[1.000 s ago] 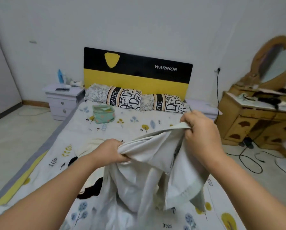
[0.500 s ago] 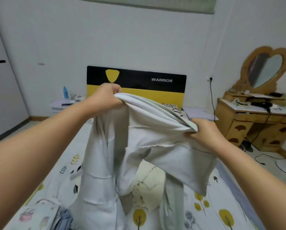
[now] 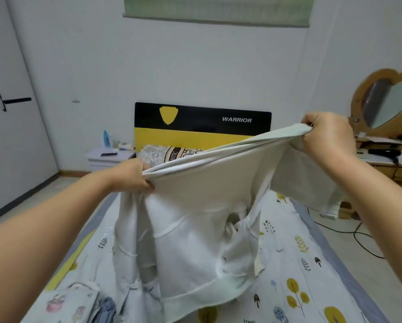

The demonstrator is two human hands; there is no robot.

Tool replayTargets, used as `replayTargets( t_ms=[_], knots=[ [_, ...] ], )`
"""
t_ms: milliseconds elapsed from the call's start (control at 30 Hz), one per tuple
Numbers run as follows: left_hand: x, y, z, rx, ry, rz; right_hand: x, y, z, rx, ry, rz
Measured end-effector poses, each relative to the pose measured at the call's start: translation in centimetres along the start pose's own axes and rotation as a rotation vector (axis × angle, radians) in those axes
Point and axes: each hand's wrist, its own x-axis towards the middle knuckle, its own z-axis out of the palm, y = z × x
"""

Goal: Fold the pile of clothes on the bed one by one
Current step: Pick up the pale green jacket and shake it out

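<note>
The left hand (image 3: 132,175) grips one end of a pale grey-white cotton garment (image 3: 195,231), fingers curled round its bunched edge. The right hand (image 3: 327,136), higher and further right, clamps the other end, so the edge runs taut between them. The rest hangs down over the white bedsheet printed with small trees (image 3: 295,271). More crumpled clothes (image 3: 83,304) lie at the near left. Beyond stand the black-and-yellow headboard (image 3: 202,127) and, far right, a heart-shaped wooden mirror (image 3: 386,101).

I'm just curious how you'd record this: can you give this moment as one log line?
step: spreading garment | left hand: grips garment edge | right hand: grips other end, higher | garment: stretched between hands, hanging over bed | folded: not yet
</note>
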Motion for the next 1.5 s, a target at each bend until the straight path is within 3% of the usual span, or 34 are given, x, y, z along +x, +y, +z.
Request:
replayTargets(
  t_ms=[133, 200, 433, 633, 800, 1000, 1167, 1300, 1433, 1500],
  knots=[
    [-1.0, -2.4, 1.1, 0.237, -0.108, -0.147, 0.9, 2.3, -0.9, -0.039, 0.031, 0.098],
    [-1.4, -3.5, 0.6, 0.213, -0.09, -0.195, 0.7, 4.0, -0.7, -0.125, -0.031, 0.127],
    [-0.1, -1.7, -1.7, -0.326, 0.238, -0.216, -2.2, 7.9, 2.3, -0.342, -0.274, 0.236],
    [0.4, 0.2, -2.2, -0.558, 0.337, -0.226, -2.7, 8.0, 2.8, -0.191, -0.389, 0.257],
    [0.0, 3.3, -2.4, -0.774, 0.361, -0.128, -3.1, 3.9, 2.7, 0.23, -0.543, 0.395],
    [-0.9, 9.3, -0.5, -0.874, 0.253, 0.076, -6.6, -3.1, 4.4, 0.794, -0.617, 0.331],
    [-1.4, 11.2, 0.8, -0.94, 0.168, 0.177, -9.4, -6.1, 5.8, 0.903, -0.633, 0.145],
    [-2.1, 11.7, 1.6, -0.99, 0.063, 0.248, -10.5, -6.6, 6.7, 0.816, -0.663, 0.057],
    [-2.8, 11.7, 2.4, -1.114, -0.017, 0.308, -10.7, -6.6, 7.7, 0.606, -0.456, 0.068],
    [-3.1, 11.2, 2.8, -1.191, -0.011, 0.349, -10.5, -6.3, 7.9, 0.62, -0.385, 0.076]
  ],
)
